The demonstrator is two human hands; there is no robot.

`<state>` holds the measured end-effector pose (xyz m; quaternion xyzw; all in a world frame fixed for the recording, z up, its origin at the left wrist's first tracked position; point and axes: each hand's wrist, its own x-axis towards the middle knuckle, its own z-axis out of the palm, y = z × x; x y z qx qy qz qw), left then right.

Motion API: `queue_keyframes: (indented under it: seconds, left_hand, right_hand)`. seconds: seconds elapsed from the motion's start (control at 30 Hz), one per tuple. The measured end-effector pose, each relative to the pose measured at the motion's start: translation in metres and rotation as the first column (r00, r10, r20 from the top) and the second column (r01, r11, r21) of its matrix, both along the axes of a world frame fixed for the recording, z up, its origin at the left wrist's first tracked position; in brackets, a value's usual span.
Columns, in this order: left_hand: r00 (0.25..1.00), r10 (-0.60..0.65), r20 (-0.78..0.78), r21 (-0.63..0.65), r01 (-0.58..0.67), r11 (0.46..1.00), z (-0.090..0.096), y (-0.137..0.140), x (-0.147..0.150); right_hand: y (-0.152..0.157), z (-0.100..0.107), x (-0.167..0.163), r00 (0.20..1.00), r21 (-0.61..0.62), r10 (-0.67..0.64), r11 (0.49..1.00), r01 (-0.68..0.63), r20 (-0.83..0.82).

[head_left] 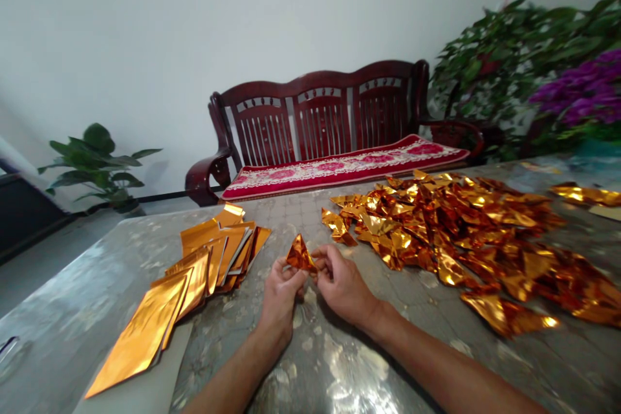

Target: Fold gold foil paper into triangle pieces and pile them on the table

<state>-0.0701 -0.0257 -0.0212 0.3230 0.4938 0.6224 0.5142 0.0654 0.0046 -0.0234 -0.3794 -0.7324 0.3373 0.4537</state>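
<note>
A small folded piece of shiny gold foil paper (299, 254), pointed at the top like a triangle, is held up between my two hands over the table. My left hand (283, 288) pinches its lower left side with thumb and fingers. On the other side, my right hand (339, 281) has its fingers closed at the piece's lower right corner. To the left lies a fanned stack of flat gold foil sheets (145, 323). A big heap of folded gold foil pieces (427, 226) spreads to the right of my right hand.
The table (233, 349) has a patterned, glossy cover. Under the stack's near end is a pale flat sheet (169, 362). Beyond the table stands a dark wooden bench (323, 116) with a red patterned cushion (339, 171). Plants (99, 158) and purple flowers (582, 90) flank it.
</note>
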Motion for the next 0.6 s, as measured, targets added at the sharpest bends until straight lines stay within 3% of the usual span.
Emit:
queue_keyframes:
  seconds: [0.13,0.3,0.43,0.6]
  left_hand:
    - [0.997,-0.062,0.035,0.004,0.062,0.998,0.002,0.001,-0.005]
    - [0.991,-0.135,0.016,-0.013,0.135,0.991,0.004,-0.002,-0.004]
    - [0.98,-0.198,0.016,0.021,0.198,0.98,0.006,-0.005,-0.003]
    - [0.994,-0.111,-0.001,-0.029,0.111,0.993,0.003,-0.001,-0.004]
  right_hand:
    - [0.0,0.003,0.009,0.993,-0.007,0.092,0.996,-0.093,-0.079]
    - [0.003,0.005,0.014,0.989,0.161,0.139,0.976,-0.147,0.056]
    - [0.006,0.002,0.016,0.991,0.256,0.105,0.959,-0.124,0.087]
    - [0.006,-0.001,0.017,0.98,0.303,0.099,0.942,-0.147,0.171]
